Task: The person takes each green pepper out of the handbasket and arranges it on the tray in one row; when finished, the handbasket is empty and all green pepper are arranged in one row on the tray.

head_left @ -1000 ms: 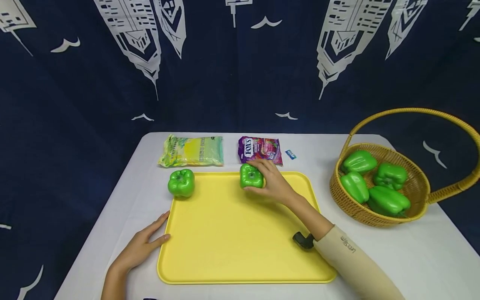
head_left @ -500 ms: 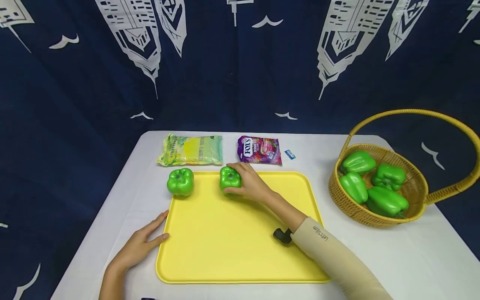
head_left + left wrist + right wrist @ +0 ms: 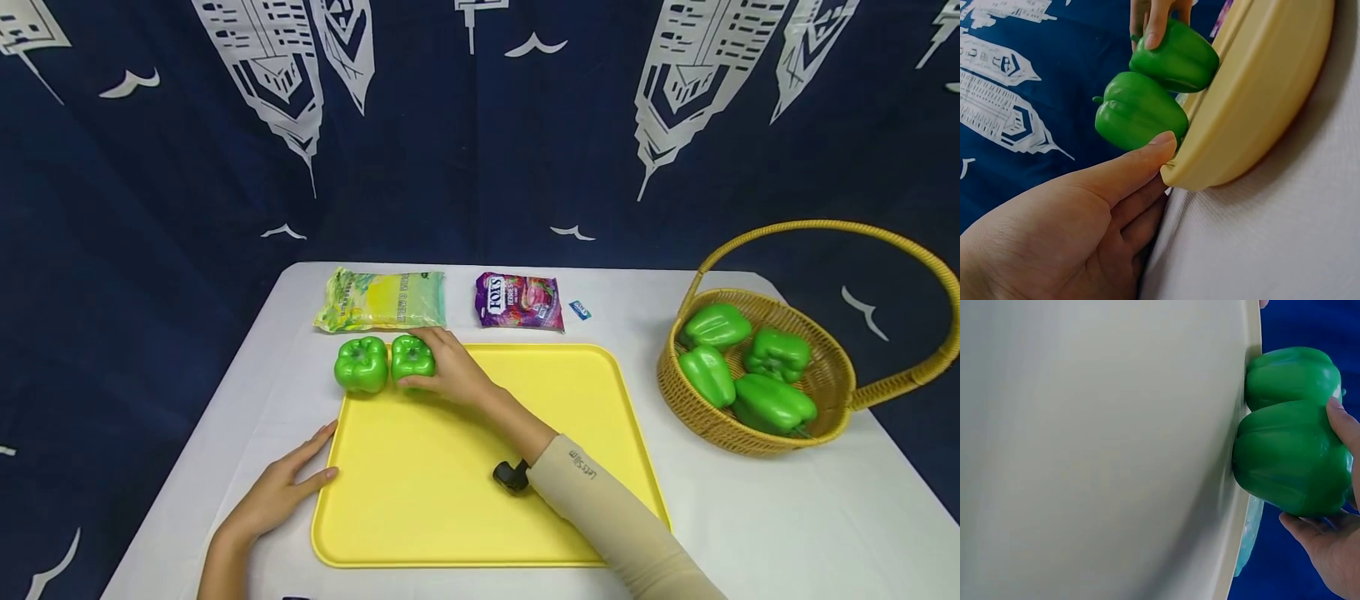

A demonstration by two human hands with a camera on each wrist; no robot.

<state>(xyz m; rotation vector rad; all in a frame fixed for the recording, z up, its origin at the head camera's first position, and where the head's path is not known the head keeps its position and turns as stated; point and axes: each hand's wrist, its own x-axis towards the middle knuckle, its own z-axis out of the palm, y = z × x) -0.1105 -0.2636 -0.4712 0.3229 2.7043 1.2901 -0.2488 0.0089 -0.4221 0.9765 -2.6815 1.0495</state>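
Observation:
At the far left corner of the yellow tray (image 3: 480, 467) my right hand (image 3: 453, 367) grips a green bell pepper (image 3: 411, 357), thumb on the near side and fingers over the far side. A second green bell pepper (image 3: 362, 365) stands right beside it on the corner. In the right wrist view the gripped bell pepper (image 3: 1291, 456) overlaps the other bell pepper (image 3: 1291, 375). My left hand (image 3: 279, 492) rests against the tray's left edge with fingers fairly straight. The left wrist view shows its thumb (image 3: 1141, 159) at the tray's rim (image 3: 1260, 94).
A wicker basket (image 3: 678, 408) with a tall handle stands on the right, holding several green bell peppers. Behind the tray lie a yellow-green packet (image 3: 386, 300), a purple Fox's bag (image 3: 517, 302) and a small blue wrapper (image 3: 580, 309). A white cloth covers the table.
My right hand has carried the green bell pepper leftward along the tray's far edge, up beside the other bell pepper. The left hand has stayed at the tray's edge.

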